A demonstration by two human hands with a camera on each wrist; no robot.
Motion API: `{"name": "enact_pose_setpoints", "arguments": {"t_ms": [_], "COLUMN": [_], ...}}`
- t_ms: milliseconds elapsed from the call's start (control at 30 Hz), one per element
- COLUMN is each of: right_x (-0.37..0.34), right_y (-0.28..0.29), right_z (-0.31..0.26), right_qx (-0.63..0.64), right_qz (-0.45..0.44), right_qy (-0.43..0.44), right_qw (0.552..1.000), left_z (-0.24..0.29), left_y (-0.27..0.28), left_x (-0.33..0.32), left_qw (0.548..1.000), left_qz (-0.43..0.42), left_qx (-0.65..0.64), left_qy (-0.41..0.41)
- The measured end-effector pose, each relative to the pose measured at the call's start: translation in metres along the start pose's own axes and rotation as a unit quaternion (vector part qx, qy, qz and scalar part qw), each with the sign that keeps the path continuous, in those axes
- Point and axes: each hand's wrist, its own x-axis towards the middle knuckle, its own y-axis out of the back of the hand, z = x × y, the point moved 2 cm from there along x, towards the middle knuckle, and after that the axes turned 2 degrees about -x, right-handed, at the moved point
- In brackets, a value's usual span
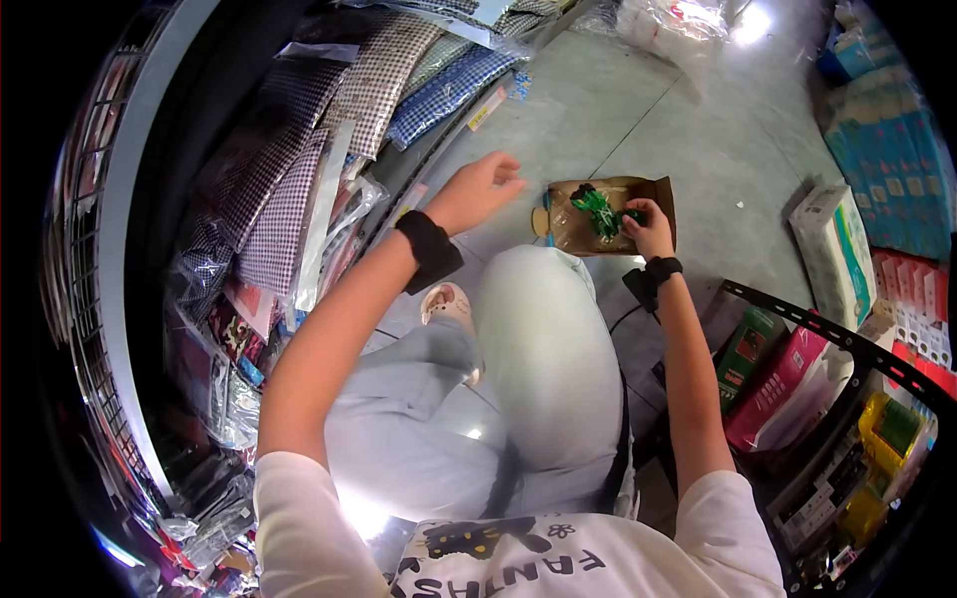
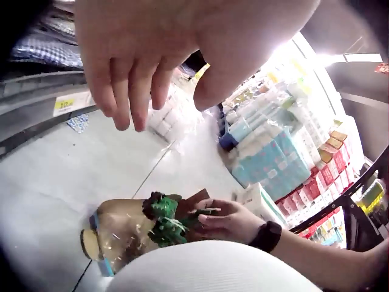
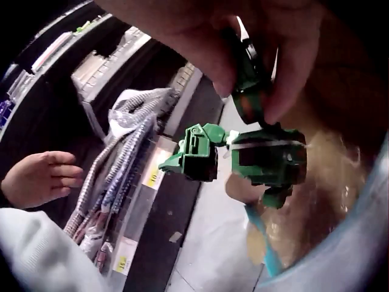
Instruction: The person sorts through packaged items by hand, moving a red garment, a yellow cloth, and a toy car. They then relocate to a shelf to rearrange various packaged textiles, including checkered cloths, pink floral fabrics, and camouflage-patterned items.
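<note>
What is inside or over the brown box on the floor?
A green toy, held by the right hand, is over the box; whether they touch is unclear. What lies beneath toy and hand is covered.

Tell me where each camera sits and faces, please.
Head: on the head, facing forward and down; left hand, right hand, legs show.
Left wrist: worn there, facing past left fingers toward the box; right hand, leg show.
Right wrist: worn there, facing right fingers gripping the green toy; left hand, leg show.
Wrist views share the toy.

green toy (image 1: 601, 217) partly hidden, shirt lettering (image 1: 528, 572) cropped
</note>
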Motion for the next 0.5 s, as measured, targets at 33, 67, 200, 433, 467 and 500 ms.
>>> {"name": "enact_pose_setpoints", "arguments": {"t_ms": [33, 67, 200, 433, 467, 500], "right_x": [0.001, 0.002, 0.010, 0.012, 0.016, 0.019], "right_y": [-0.002, -0.005, -0.006, -0.013, -0.010, -0.007], "right_z": [0.011, 0.023, 0.060, 0.046, 0.052, 0.053], "right_qx": [-0.020, -0.021, -0.180, -0.346, -0.372, -0.381], "right_qz": [0.015, 0.025, 0.089, 0.074, 0.063, 0.040], "right_qy": [-0.018, -0.036, 0.058, -0.033, -0.038, -0.050], "right_qw": [1.000, 0.999, 0.978, 0.935, 0.925, 0.922], "left_z": [-0.004, -0.008, -0.025, -0.046, -0.051, -0.061], "left_y": [0.005, 0.011, 0.027, 0.058, 0.064, 0.069], "left_x": [-0.004, -0.007, -0.020, -0.051, -0.055, -0.059], "left_qw": [1.000, 1.000, 0.999, 0.994, 0.994, 0.994], "left_qz": [-0.001, -0.005, 0.013, 0.048, 0.052, 0.065], "left_qx": [-0.006, 0.000, 0.006, -0.010, -0.006, -0.001], "left_qy": [0.004, 0.017, 0.045, 0.094, 0.095, 0.092]}}
